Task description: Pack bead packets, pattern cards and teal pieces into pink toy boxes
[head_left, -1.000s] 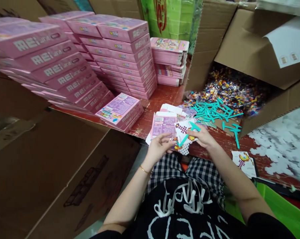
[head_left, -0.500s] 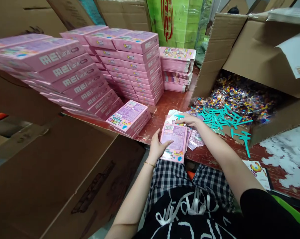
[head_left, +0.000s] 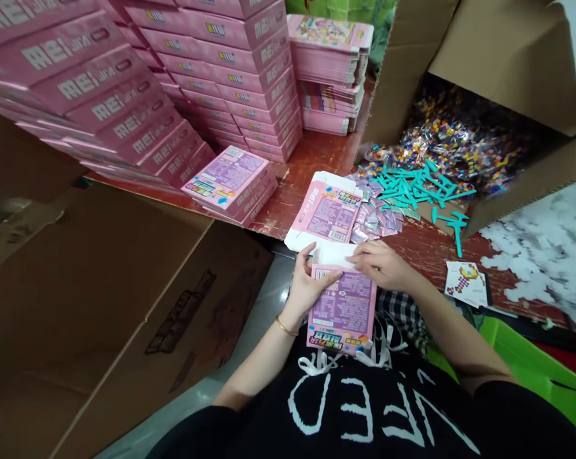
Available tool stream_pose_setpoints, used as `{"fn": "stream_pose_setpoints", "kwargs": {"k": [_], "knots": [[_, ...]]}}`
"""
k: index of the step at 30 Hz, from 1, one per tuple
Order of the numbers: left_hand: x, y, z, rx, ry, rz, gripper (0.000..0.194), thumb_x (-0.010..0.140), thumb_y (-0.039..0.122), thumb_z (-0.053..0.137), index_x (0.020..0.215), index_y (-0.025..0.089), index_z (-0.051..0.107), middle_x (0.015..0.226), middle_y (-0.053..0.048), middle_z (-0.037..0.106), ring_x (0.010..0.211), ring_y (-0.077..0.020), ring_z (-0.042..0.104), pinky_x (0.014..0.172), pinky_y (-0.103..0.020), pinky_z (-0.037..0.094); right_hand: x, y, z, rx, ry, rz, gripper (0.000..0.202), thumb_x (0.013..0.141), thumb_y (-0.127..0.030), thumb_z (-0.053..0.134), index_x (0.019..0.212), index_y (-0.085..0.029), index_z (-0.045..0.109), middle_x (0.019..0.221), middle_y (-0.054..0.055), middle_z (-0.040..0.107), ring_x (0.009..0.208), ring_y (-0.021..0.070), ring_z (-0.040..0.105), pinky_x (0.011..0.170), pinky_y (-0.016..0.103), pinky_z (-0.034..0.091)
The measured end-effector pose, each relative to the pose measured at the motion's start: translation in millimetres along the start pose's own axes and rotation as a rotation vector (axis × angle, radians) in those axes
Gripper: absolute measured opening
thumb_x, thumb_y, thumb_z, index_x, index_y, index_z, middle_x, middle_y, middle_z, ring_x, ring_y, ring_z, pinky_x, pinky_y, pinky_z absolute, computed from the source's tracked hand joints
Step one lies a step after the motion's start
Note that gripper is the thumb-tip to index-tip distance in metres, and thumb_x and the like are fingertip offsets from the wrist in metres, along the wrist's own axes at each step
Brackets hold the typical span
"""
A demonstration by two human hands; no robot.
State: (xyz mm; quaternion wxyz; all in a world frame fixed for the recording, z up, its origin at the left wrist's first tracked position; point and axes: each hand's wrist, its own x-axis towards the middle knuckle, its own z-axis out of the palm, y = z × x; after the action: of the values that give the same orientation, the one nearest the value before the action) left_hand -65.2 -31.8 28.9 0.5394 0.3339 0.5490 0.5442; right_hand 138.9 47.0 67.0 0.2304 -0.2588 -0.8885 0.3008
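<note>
1. Pink-and-purple cardboard box [head_left: 342, 309] held over the lap: left hand [head_left: 308, 287] gripping its side, right hand [head_left: 382, 264] pinching its white flap [head_left: 334, 255].
2. Flat pink carton [head_left: 326, 210] just beyond, on the worn red counter [head_left: 333, 153].
3. Teal plastic T-shaped pieces [head_left: 407, 188] heaped right of that.

I've had the left hand [head_left: 304, 287] draw the pink box [head_left: 340, 309] toward the torso and the right hand [head_left: 382, 264] return to its white end flap [head_left: 333, 256]; the turquoise tool has left my view.
</note>
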Motion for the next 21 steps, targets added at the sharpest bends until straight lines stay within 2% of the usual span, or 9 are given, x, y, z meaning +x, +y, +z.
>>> {"fn": "stream_pose_setpoints", "kwargs": {"k": [3, 5, 7, 9, 12, 15, 19, 21], "knots": [[-2, -9, 4.3, 0.082, -0.041, 0.079, 0.088, 0.065, 0.035, 0.083, 0.138, 0.022, 0.036, 0.098, -0.004, 0.063, 0.082, -0.0181, 0.063, 0.08, -0.033, 0.052, -26, 1, 2, 0.052, 0.209, 0.158, 0.027, 0.095, -0.035, 0.051, 0.11, -0.021, 0.069, 0.099, 0.009, 0.07, 0.091, 0.0206, 0.062, 0.085, 0.038, 0.046], [-3, -8, 6.5, 0.16, -0.057, 0.126, 0.084, 0.067, 0.036, 0.081, 0.138, 0.022, 0.039, 0.102, -0.005, 0.062, 0.088, -0.0196, 0.063, 0.084, -0.034, 0.051, -32, 4, -1, 0.123, 0.226, 0.204, 0.027, 0.094, -0.036, 0.051, 0.1, -0.02, 0.071, 0.093, 0.009, 0.072, 0.088, 0.0204, 0.063, 0.082, 0.037, 0.047], [-6, -3, 9.8, 0.214, -0.076, 0.175, 0.08, 0.067, 0.036, 0.081, 0.136, 0.022, 0.043, 0.108, -0.007, 0.061, 0.096, -0.022, 0.061, 0.091, -0.035, 0.048, -30, 5, -6, 0.179, 0.147, 0.236, 0.028, 0.094, -0.037, 0.051, 0.091, -0.019, 0.072, 0.09, 0.008, 0.073, 0.087, 0.0201, 0.063, 0.081, 0.035, 0.048], [-10, 4, 14.6, 0.236, -0.108, 0.212, 0.079, 0.068, 0.035, 0.08, 0.137, 0.022, 0.043, 0.113, -0.008, 0.06, 0.102, -0.0233, 0.06, 0.094, -0.036, 0.046, -22, 2, -10, 0.201, 0.067, 0.312, 0.024, 0.09, -0.035, 0.055, 0.092, -0.018, 0.072, 0.088, 0.006, 0.072, 0.083, 0.0187, 0.064, 0.076, 0.032, 0.049], [-18, 15, 22.1, 0.261, -0.15, 0.229, 0.084, 0.071, 0.035, 0.078, 0.142, 0.023, 0.035, 0.116, -0.009, 0.059, 0.098, -0.0224, 0.062, 0.09, -0.035, 0.049, -6, -9, -16, 0.07, 0.081, 0.407, 0.017, 0.082, -0.027, 0.064, 0.094, -0.017, 0.071, 0.085, 0.005, 0.069, 0.074, 0.0161, 0.061, 0.069, 0.029, 0.046], [-23, 19, 24.9, 0.269, -0.147, 0.231, 0.083, 0.073, 0.035, 0.077, 0.142, 0.024, 0.033, 0.115, -0.009, 0.059, 0.092, -0.021, 0.063, 0.085, -0.034, 0.051, 1, -15, -28, 0.0, 0.08, 0.349, 0.009, 0.081, -0.022, 0.064, 0.085, -0.016, 0.071, 0.085, 0.006, 0.067, 0.075, 0.0153, 0.06, 0.07, 0.028, 0.045], [-26, 18, 23.0, 0.234, -0.101, 0.235, 0.083, 0.07, 0.034, 0.079, 0.139, 0.024, 0.034, 0.116, -0.009, 0.057, 0.096, -0.0213, 0.064, 0.086, -0.034, 0.053, -6, -9, -56, 0.198, -0.142, 0.347, 0.019, 0.079, -0.033, 0.069, 0.085, -0.016, 0.068, 0.077, 0.003, 0.066, 0.067, 0.0129, 0.058, 0.061, 0.024, 0.045], [-26, 17, 23.8, 0.208, -0.113, 0.228, 0.087, 0.067, 0.034, 0.082, 0.138, 0.025, 0.033, 0.118, -0.009, 0.057, 0.097, -0.0217, 0.064, 0.086, -0.034, 0.053, -9, -8, -68, 0.189, -0.251, 0.368, 0.021, 0.074, -0.034, 0.073, 0.083, -0.016, 0.068, 0.072, 0.001, 0.065, 0.061, 0.0118, 0.056, 0.056, 0.022, 0.043]]}}
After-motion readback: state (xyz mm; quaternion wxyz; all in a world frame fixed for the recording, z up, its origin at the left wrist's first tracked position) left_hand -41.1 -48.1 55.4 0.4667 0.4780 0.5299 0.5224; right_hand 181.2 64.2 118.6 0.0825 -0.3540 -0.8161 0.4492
